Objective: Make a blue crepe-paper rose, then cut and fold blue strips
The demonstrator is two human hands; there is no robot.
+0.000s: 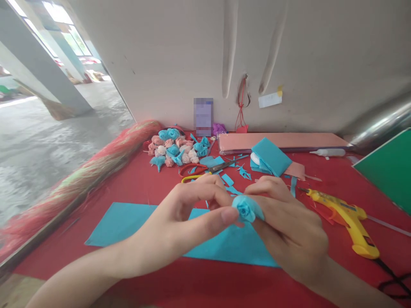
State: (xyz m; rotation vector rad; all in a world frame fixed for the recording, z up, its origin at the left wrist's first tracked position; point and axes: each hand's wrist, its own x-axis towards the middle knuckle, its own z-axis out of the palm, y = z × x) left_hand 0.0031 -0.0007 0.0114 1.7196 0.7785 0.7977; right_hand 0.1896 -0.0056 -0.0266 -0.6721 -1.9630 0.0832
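A small blue paper rose [245, 208] is held up between my two hands, its spiral centre facing me. My left hand [189, 209] pinches the left edge of its petals between thumb and forefinger. From the other side, the fingers of my right hand [285, 226] close around the rose, and its base is hidden behind them. Below both hands a long strip of blue crepe paper [118, 224] lies flat on the red table [128, 286]. Scissors [212, 169] with red and yellow handles lie just beyond my hands, among blue paper scraps.
A pile of blue, pink and white paper flowers [175, 149] sits at the back left. Folded blue paper [271, 156] and a pink paper pack [282, 141] lie behind. A yellow glue gun [346, 218] rests at right, near a green board [390, 171]. Pink fringe [80, 179] borders the left edge.
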